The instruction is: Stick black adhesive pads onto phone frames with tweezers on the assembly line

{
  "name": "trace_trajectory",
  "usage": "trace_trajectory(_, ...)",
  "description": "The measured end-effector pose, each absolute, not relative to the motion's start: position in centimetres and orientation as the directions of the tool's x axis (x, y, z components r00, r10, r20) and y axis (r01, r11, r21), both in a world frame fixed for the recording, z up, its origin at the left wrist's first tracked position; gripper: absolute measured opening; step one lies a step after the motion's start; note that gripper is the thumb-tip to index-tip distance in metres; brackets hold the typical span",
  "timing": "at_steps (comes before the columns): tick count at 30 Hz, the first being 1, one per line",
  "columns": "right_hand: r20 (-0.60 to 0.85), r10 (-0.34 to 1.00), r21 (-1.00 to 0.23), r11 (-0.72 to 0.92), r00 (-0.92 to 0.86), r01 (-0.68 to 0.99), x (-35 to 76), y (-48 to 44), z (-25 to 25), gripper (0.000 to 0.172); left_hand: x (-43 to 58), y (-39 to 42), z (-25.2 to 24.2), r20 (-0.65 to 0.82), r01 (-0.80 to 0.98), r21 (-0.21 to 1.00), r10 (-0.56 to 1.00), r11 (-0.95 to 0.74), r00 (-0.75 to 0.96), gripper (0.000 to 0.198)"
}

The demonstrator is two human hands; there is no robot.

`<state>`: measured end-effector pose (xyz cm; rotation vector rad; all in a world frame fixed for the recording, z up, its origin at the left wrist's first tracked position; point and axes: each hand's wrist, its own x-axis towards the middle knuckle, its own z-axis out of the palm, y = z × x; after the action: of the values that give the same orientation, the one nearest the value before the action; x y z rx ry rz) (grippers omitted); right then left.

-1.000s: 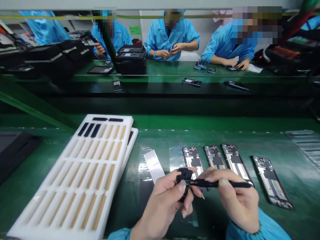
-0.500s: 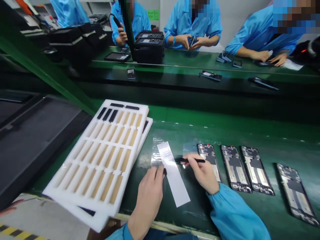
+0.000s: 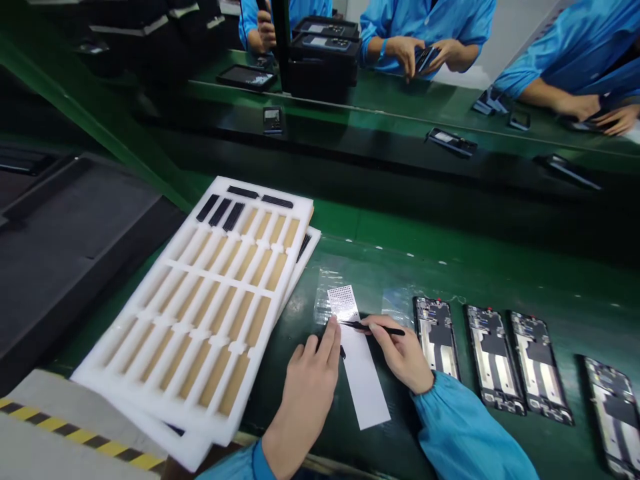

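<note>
A white sticker sheet [image 3: 367,387] lies on the green mat, with rows of small dark marks near its far end. My right hand [image 3: 400,357] grips black tweezers [image 3: 385,329], their tips at the sheet just below the marks. My left hand [image 3: 310,393] is at the sheet's left edge, its index finger stretched to the tweezer tips. A small black part [image 3: 343,352] shows at the side of my left fingers, seemingly held by the thumb, which is hidden. Right of my right hand lie several opened phone bodies [image 3: 495,360], inner parts facing up.
Stacked white foam trays [image 3: 220,283] stand at the left, the top one with a few black strips in its slots. A clear plastic film [image 3: 397,303] lies beyond the sheet. Across a dark channel holding phones [image 3: 451,142], co-workers in blue handle phones. A green post [image 3: 100,127] slants at the left.
My left index finger has moved up onto the sheet, beside the tweezer tips. The right hand keeps its hold on the tweezers. The view has tilted down and shifted left.
</note>
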<state>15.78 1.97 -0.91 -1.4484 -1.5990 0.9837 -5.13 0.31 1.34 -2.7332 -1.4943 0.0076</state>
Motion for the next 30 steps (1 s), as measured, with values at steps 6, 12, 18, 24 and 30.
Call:
trace_trajectory(6,0.036,0.979,-0.865,0.131,-0.2,0.484,16.2,3.3,0.7,0.022,-5.2,0.9,1.5,0.024,0.819,-0.008,0.819,-0.573,0.573,0.064)
trace_trajectory(12,-0.038,0.95,-0.864,0.124,-0.31,0.487,16.4,5.4,1.9,0.025,-5.5,1.0,1.4,0.005,0.799,0.041,0.8,-0.599,0.6,0.065)
trace_trajectory(18,-0.041,0.946,-0.886,0.114,-0.321,0.449,16.5,5.4,1.4,0.025,-5.6,0.5,0.9,-0.006,0.809,0.059,0.81,-0.585,0.586,0.065)
trace_trajectory(24,-0.025,0.952,-0.908,0.107,-0.306,0.406,16.9,5.5,1.2,0.03,-5.5,0.5,0.9,0.053,0.815,0.056,0.817,-0.576,0.574,0.062)
trace_trajectory(30,-0.02,0.975,-0.917,0.07,-0.22,0.393,15.6,5.3,0.7,0.037,-5.6,0.7,0.7,0.066,0.814,0.075,0.818,-0.576,0.572,0.06)
